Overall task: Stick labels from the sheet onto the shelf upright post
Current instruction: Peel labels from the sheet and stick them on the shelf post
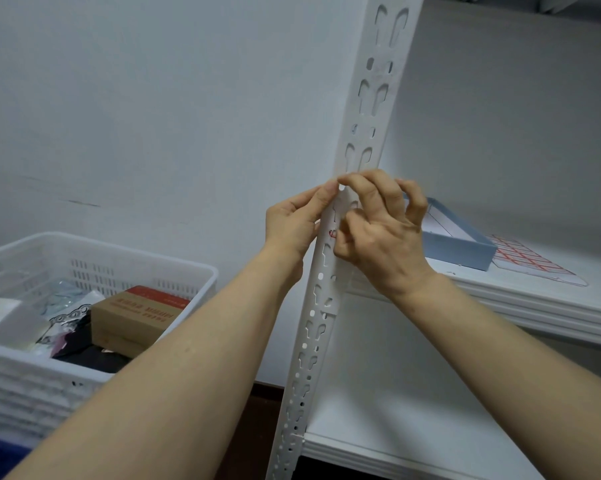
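Pressure outward from centre should seat the label [332, 233] flat. Left hand [292, 225] grips the upright post [361, 98]; right hand [384, 226] pinches the label.

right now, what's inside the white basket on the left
The white basket holds a brown cardboard box, clear plastic packets and something dark. Whatever lies under them is covered.
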A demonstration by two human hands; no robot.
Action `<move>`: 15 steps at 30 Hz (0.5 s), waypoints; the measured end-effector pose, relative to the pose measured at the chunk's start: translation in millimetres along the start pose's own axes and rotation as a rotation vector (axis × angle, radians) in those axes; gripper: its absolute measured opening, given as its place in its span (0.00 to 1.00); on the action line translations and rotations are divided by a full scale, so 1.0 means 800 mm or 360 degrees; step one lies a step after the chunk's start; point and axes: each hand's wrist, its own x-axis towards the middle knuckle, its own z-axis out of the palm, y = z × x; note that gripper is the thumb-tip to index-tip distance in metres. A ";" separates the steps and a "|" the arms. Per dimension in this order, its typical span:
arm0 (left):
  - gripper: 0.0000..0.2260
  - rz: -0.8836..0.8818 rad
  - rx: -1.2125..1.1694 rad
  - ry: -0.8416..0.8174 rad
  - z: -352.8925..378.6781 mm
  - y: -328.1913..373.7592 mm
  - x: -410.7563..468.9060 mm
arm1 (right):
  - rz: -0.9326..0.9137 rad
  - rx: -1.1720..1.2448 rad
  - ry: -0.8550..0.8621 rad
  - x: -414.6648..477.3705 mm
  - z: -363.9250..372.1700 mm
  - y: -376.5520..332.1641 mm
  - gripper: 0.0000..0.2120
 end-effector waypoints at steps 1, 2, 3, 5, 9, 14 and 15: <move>0.11 0.0006 0.0007 0.0008 0.000 -0.001 0.001 | 0.0039 0.0020 -0.0019 -0.002 -0.003 0.001 0.06; 0.12 0.0012 0.0011 0.0020 0.000 -0.002 0.002 | 0.0102 0.0054 -0.0045 -0.005 -0.008 0.003 0.06; 0.13 0.0022 0.0026 0.0037 0.001 -0.003 0.002 | 0.0190 0.0109 -0.0075 -0.007 -0.015 0.006 0.06; 0.13 0.0045 0.0043 0.0062 0.003 -0.002 0.000 | 0.0427 0.0276 -0.0164 -0.010 -0.030 0.022 0.07; 0.09 0.0241 0.0345 0.0246 0.017 -0.011 -0.006 | 0.1064 0.0617 -0.0430 -0.003 -0.060 0.074 0.15; 0.21 0.1601 0.1321 0.0386 0.078 -0.028 -0.034 | 0.1736 0.0963 -0.0861 0.006 -0.049 0.149 0.14; 0.19 0.1606 0.1333 0.0197 0.093 -0.026 -0.036 | 0.1762 0.1037 -0.0921 0.005 -0.045 0.158 0.14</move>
